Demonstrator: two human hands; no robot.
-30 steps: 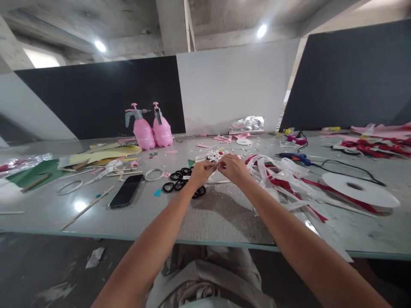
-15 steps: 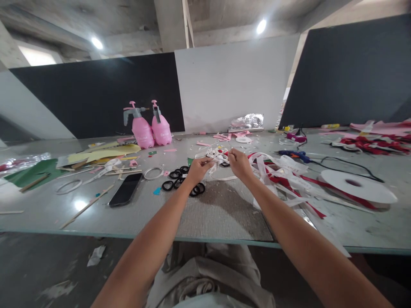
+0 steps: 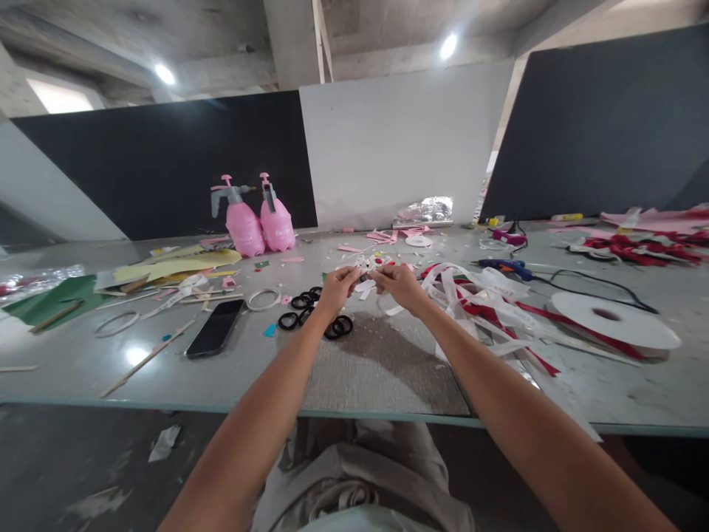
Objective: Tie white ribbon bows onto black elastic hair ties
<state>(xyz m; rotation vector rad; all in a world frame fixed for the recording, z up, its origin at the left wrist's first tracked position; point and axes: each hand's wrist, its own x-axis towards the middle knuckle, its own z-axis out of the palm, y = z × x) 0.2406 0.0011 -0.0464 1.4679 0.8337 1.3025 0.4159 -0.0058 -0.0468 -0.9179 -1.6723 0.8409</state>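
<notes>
My left hand (image 3: pixel 339 288) and my right hand (image 3: pixel 399 285) meet close together above the middle of the table. Between them is a white ribbon (image 3: pixel 364 285), and each hand pinches it with thumb and fingers. Fingers hide much of its shape; a short end hangs down between the hands. Small red and white bits (image 3: pixel 379 260) show just beyond the fingertips. Several black hair ties (image 3: pixel 303 300) lie beside and under my left wrist. To the right of my right hand, loose white and red ribbons (image 3: pixel 487 295) lie in a tangle.
A phone (image 3: pixel 216 328), metal rings (image 3: pixel 264 298) and thin sticks (image 3: pixel 147 359) lie at left. Two pink spray bottles (image 3: pixel 245 229) stand behind. At right are a blue glue gun (image 3: pixel 504 269) with its cord, a white ribbon spool (image 3: pixel 636 324) and red bows (image 3: pixel 642 250).
My right hand has come left and lower, closer to my left hand. The white ribbon now has a short end hanging between them. My left hand has hardly moved.
</notes>
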